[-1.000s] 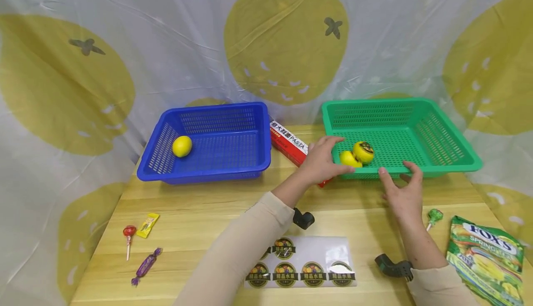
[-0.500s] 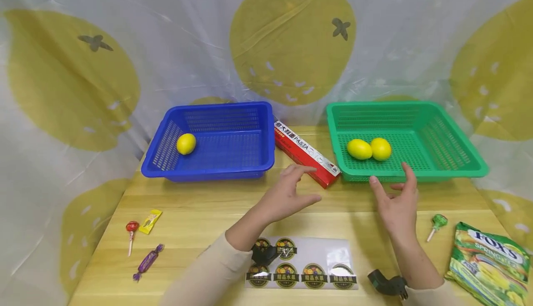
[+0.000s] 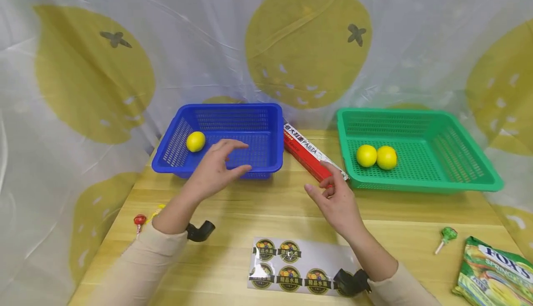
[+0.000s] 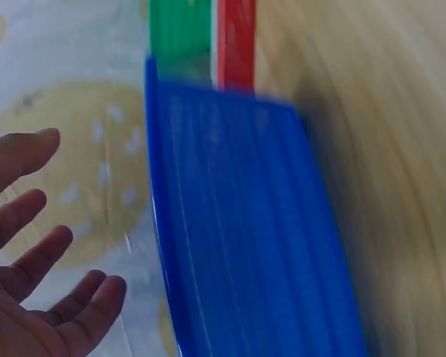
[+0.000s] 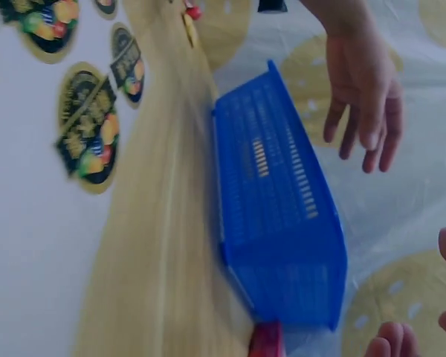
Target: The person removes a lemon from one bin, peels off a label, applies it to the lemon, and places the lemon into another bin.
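Observation:
Over the front side of the blue basket (image 3: 275, 162) hovers my left hand (image 3: 212, 171), its fingers loosely bent and holding nothing. One lemon (image 3: 195, 141) lies at the left inside that basket. My right hand (image 3: 338, 204) is above the table, near the front end of the red pasta box (image 3: 306, 155), with thumb and fingers apart and nothing between them. Two lemons (image 3: 386, 158) sit side by side at the left in the green basket (image 3: 420, 186). In the left wrist view, the left hand (image 4: 44, 297) is beside the blue basket's rim, apart from it.
A sheet of round fruit stickers (image 3: 289, 278) lies at the table's front. To the right are a green lollipop (image 3: 448, 234) and a FOX'S bag (image 3: 495, 273); a red lollipop (image 3: 139, 220) is at the left. A lemon-print curtain (image 3: 308, 46) hangs behind.
Both hands have moved left, the left one from the green basket to the blue. The two lemons in the green basket have rolled; the dark label seen earlier no longer shows.

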Demonstrator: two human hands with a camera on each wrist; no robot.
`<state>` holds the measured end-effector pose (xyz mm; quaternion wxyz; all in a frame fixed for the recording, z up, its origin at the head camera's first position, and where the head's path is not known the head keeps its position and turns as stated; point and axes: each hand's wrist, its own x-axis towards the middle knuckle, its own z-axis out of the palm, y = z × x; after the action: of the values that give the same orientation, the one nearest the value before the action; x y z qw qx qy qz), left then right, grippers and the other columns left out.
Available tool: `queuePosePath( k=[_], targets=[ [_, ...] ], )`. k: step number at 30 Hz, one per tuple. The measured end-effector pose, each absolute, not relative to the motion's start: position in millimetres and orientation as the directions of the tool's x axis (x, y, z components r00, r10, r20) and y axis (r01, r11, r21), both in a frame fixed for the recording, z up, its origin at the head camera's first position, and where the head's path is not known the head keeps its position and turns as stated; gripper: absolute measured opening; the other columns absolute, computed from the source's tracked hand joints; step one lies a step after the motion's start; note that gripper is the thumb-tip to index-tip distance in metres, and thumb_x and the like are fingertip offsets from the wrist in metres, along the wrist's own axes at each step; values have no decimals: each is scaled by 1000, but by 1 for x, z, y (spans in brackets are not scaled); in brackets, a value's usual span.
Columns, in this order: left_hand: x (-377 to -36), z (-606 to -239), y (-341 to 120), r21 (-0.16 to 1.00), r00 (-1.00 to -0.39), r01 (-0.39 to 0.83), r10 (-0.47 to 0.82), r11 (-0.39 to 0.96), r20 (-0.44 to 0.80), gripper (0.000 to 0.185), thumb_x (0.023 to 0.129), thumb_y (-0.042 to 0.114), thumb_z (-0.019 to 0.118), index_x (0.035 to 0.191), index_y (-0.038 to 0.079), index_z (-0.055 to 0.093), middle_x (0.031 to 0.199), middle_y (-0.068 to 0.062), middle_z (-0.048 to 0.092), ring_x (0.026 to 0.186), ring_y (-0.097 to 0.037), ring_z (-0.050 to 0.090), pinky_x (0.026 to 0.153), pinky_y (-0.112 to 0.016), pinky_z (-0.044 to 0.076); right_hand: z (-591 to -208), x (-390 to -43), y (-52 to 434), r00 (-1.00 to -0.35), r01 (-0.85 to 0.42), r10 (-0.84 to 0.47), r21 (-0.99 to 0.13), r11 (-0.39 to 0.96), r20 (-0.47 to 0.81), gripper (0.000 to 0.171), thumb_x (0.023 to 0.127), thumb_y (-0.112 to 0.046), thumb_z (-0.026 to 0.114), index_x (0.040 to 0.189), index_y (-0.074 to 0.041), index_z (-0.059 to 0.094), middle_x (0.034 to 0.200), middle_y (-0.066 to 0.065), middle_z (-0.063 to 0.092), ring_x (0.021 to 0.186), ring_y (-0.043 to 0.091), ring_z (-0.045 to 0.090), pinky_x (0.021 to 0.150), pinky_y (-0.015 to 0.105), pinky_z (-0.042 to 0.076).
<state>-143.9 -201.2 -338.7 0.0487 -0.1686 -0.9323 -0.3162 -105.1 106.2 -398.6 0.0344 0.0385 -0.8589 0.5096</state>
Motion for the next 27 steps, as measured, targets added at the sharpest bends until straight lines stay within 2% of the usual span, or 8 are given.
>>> queuePosePath(
  k=[4, 11, 12, 15, 18, 20, 23, 27],
  targets=[
    [-169, -331, -243, 530, -969, 239, 239, 814, 68, 62, 91, 26, 78, 145, 11, 53, 151, -16, 48, 133, -39, 51, 108, -57, 46, -396, -127, 84, -992, -100, -120, -862, 498, 46, 71, 91, -38, 77, 152, -27, 42, 102, 13, 63, 78, 22, 59, 63, 28, 49],
    [-214, -323, -301, 379, -972, 113, 181, 918, -148, 78, 89, 24, 78, 155, 5, 39, 160, -27, 34, 145, -50, 34, 116, -65, 34, -392, -165, 57, -975, -164, -217, -798, 579, 43, 74, 91, -47, 73, 155, -25, 42, 137, 7, 62, 101, 24, 60, 68, 31, 48],
    [-220, -322, -308, 379, -967, 98, 178, 920, -182, 81, 88, 22, 78, 155, 4, 37, 161, -29, 31, 141, -51, 39, 113, -65, 37, -392, -170, 53, -973, -168, -230, -788, 592, 35, 75, 91, -49, 72, 156, -25, 40, 137, 7, 62, 100, 24, 59, 67, 30, 47],
    [-233, -319, -322, 433, -935, 16, 167, 901, -314, 86, 90, 18, 76, 159, 5, 28, 163, -32, 22, 112, -47, 60, 95, -58, 54, -392, -184, 45, -964, -179, -267, -763, 621, 9, 79, 92, -52, 70, 158, -26, 36, 121, 10, 67, 90, 23, 60, 63, 30, 46],
    [-244, -315, -330, 502, -883, -114, 144, 857, -447, 88, 94, 13, 71, 163, 10, 16, 161, -33, 19, 89, -38, 61, 75, -48, 62, -394, -194, 40, -951, -172, -307, -752, 636, -43, 81, 93, -52, 69, 160, -26, 31, 97, 12, 66, 78, 21, 59, 59, 29, 45],
    [-252, -314, -333, 527, -848, -182, 139, 830, -511, 89, 97, 11, 68, 164, 12, 11, 160, -33, 18, 100, -40, 60, 80, -47, 62, -396, -198, 38, -941, -152, -326, -750, 643, -89, 82, 94, -52, 68, 161, -26, 29, 89, 11, 64, 74, 20, 59, 60, 28, 44],
    [-263, -313, -334, 527, -808, -246, 129, 814, -575, 87, 99, 7, 63, 165, 14, 7, 159, -35, 18, 113, -47, 58, 88, -49, 61, -399, -200, 36, -930, -110, -334, -755, 647, -150, 82, 93, -53, 67, 161, -28, 28, 90, 10, 65, 76, 20, 59, 61, 28, 45],
    [-276, -312, -335, 497, -769, -300, 102, 814, -631, 83, 100, 3, 59, 165, 14, 8, 160, -37, 15, 115, -49, 59, 88, -50, 61, -401, -201, 33, -929, -88, -331, -774, 627, -163, 83, 92, -54, 68, 161, -31, 27, 92, 12, 67, 77, 21, 61, 61, 28, 45]
  ],
)
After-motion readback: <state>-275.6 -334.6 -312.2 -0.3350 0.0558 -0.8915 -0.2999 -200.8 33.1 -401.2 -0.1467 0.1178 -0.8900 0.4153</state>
